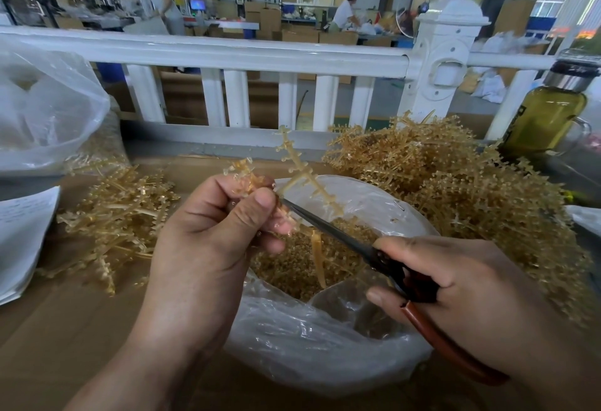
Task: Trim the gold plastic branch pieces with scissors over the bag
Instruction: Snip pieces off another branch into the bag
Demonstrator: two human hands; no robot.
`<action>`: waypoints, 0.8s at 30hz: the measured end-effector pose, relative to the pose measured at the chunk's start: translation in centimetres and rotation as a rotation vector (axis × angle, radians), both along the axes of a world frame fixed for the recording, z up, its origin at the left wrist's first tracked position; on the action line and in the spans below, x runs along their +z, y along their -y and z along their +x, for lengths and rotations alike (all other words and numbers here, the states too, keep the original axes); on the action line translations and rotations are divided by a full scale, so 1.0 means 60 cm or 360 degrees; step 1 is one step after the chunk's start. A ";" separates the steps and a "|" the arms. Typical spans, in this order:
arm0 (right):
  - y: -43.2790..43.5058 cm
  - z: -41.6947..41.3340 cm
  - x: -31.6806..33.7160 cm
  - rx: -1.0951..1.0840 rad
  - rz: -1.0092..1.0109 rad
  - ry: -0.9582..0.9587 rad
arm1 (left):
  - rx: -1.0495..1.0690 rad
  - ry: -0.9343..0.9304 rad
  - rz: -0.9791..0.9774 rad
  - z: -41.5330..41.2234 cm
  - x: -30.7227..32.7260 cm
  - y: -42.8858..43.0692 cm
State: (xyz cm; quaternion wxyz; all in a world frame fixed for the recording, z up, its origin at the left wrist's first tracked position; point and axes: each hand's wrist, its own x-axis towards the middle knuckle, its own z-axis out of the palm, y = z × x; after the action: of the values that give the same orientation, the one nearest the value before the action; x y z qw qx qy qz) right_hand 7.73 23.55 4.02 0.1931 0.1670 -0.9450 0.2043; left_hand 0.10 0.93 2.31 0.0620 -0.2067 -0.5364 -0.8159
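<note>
Free to pass above the bag (pixel 325 362) and over bare tabletop (pixel 65 329) at near left. Blocked by left pile (pixel 120 215), right pile (pixel 455 189), railing (pixel 227 56) behind, bottle (pixel 546 115) far right.

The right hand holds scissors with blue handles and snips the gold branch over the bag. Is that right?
Not quite. The handles are reddish-brown, not blue. The head view shows the right hand holding the scissors and snipping the gold branch over the bag.
</note>
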 end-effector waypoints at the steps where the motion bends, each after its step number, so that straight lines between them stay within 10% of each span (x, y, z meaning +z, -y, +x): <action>1: 0.001 0.001 0.001 0.0000 0.0001 0.0003 | 0.0003 -0.0002 0.0002 0.000 0.001 -0.001; 24: 0.001 -0.004 -0.011 -0.0007 -0.0208 0.0171 | -0.0247 0.0170 0.0082 0.005 0.006 -0.001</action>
State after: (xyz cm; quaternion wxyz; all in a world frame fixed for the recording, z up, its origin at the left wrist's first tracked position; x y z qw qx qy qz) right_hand 7.46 23.47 3.38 0.1531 0.1410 -0.9390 0.2739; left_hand 0.39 1.00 2.70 -0.0248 -0.2021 -0.5002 -0.8416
